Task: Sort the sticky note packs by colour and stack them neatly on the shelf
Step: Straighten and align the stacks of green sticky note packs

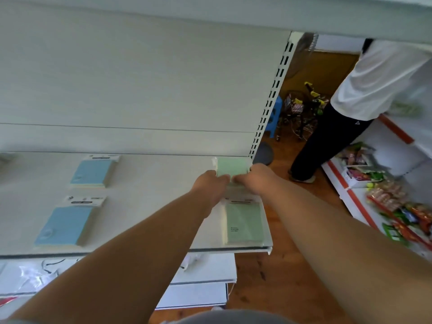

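A green sticky note pack (231,167) lies at the back right corner of the white shelf (145,206). Both hands grip its near edge: my left hand (209,187) on its left side, my right hand (256,178) on its right. A second green pack (244,220) lies nearer the shelf's front right, partly hidden by my left forearm. Two blue packs rest on the left half of the shelf, one at the back (92,171) and one nearer the front (66,224), each with a white header card.
A slotted white upright (271,97) ends the shelf on the right. Lower white shelves (201,293) sit below. A person in a white shirt and dark trousers (346,108) stands in the wooden-floored aisle by a snack rack (392,202). A blue stool (275,118) stands behind.
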Motion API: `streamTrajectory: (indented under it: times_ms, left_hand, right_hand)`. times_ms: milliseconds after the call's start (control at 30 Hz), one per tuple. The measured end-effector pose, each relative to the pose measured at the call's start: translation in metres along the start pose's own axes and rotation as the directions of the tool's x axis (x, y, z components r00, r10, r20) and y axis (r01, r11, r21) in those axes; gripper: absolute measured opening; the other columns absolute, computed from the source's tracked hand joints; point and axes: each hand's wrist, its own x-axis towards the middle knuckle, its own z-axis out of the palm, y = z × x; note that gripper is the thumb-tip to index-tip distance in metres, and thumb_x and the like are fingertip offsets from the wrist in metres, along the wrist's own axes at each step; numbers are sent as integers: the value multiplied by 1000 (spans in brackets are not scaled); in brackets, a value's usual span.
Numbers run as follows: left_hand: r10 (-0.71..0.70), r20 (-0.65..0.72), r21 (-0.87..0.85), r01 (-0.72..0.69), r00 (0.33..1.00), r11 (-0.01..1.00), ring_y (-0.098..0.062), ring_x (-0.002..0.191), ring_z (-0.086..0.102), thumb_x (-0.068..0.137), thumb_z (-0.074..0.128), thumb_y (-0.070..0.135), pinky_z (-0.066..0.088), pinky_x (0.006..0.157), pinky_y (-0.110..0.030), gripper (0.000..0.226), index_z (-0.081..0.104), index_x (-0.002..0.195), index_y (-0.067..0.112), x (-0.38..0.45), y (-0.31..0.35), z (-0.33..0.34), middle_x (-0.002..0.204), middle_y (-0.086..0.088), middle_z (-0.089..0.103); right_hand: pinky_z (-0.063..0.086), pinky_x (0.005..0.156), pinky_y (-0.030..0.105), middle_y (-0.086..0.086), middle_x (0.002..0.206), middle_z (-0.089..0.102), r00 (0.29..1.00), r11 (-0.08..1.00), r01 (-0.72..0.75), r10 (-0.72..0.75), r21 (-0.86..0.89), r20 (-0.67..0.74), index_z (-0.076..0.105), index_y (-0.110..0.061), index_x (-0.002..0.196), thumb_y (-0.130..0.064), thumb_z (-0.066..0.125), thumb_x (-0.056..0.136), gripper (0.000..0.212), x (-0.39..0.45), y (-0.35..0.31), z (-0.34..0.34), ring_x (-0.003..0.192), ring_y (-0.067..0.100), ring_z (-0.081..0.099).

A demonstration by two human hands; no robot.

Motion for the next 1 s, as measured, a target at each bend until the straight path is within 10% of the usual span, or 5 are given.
streamTrajectory:
  times_ms: [167, 333, 567, 800, 1000]
  left_hand:
    - [-99, -107, -89, 90, 989, 992, -18, 69, 48, 91, 55, 32, 36, 56, -26, 33, 58, 108, 4, 3, -3, -15, 84, -6, 52]
    - [44, -250, -67, -62, 967, 996, -23, 86, 60, 86, 59, 15, 46, 64, -26, 32, 61, 118, 14, 0, -34, -58, 108, -7, 62]
    - [387, -228, 241, -333, 893, 911, -20, 122, 46, 90, 54, 6, 31, 98, -19, 54, 37, 140, 14, -14, -90, -97, 139, -4, 36]
    - [502, -91, 119, -491, 860, 863, -10, 133, 40, 88, 49, 4, 35, 108, -25, 69, 24, 149, 23, -19, -100, -105, 148, 2, 39]
    - [455, 1, 58, -454, 891, 889, -11, 129, 45, 90, 45, 2, 36, 106, -24, 73, 15, 151, 29, -25, -113, -110, 146, 6, 42]
  right_hand:
    - [33, 49, 27, 7, 52, 50, 987, 973, -103, 74, 208, 144, 61, -6, 71, -18, 85, 65, 27, -8, -14, 7, 44, 19, 41]
    - [57, 70, 37, 5, 101, 66, 985, 970, 150, -163, 189, 55, 57, -16, 110, -35, 80, 49, 68, -25, -46, 52, 86, 20, 66]
    - [50, 89, 36, 0, 120, 62, 978, 953, 206, -195, 220, -71, 42, -19, 128, -23, 64, 88, 46, -60, -67, 108, 107, 22, 62]
    - [29, 67, -11, -10, 123, 55, 957, 914, 249, -181, 320, -228, 35, -19, 141, -10, 53, 97, 49, -95, -68, 126, 106, 2, 50]
    - [36, 95, 18, -10, 133, 53, 964, 914, 203, -123, 351, -237, 33, -23, 144, -11, 53, 96, 53, -92, -66, 148, 113, 1, 46]
